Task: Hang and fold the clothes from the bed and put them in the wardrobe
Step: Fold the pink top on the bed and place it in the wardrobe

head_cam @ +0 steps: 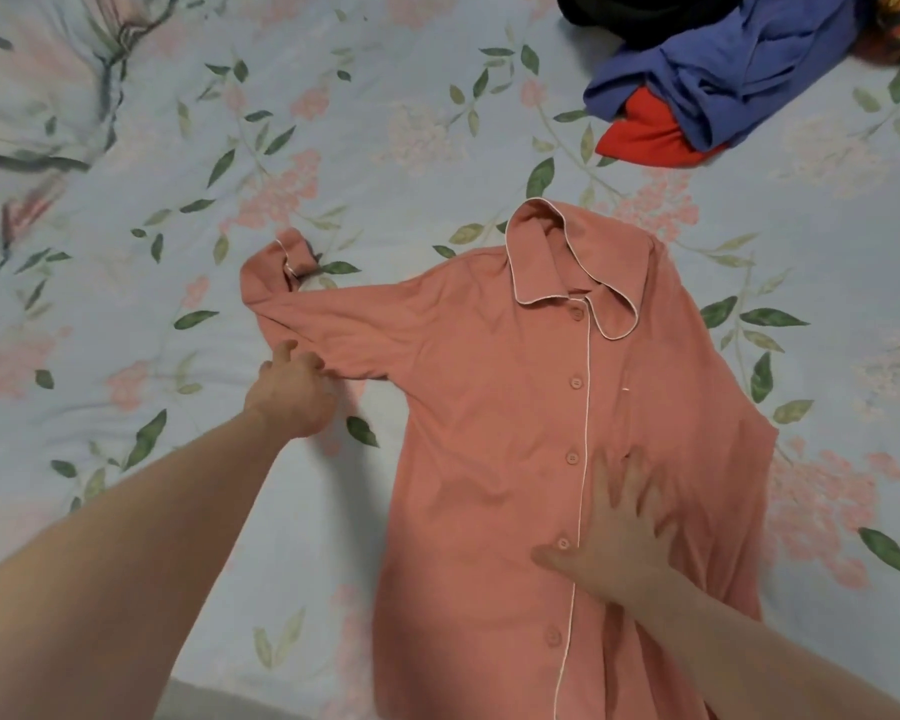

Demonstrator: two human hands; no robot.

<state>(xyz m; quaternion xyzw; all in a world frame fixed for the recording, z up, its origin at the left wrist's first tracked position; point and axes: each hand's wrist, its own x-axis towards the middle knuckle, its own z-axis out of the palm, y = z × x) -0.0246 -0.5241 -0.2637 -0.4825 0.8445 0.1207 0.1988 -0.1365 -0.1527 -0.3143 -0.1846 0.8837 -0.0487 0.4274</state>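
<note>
Pink pyjama shirt (515, 407) lies buttoned and flat on the bed (126, 330), unfolded — right hand (614, 537) pressing it open-palmed, left hand (294, 387) gripping its sleeve (333, 314) — while a heap of clothes (723, 80) waits.

Just a floral bedsheet (385, 122) with pink blossoms and green leaves, plus a matching pillow (32, 85) at the far left.
</note>
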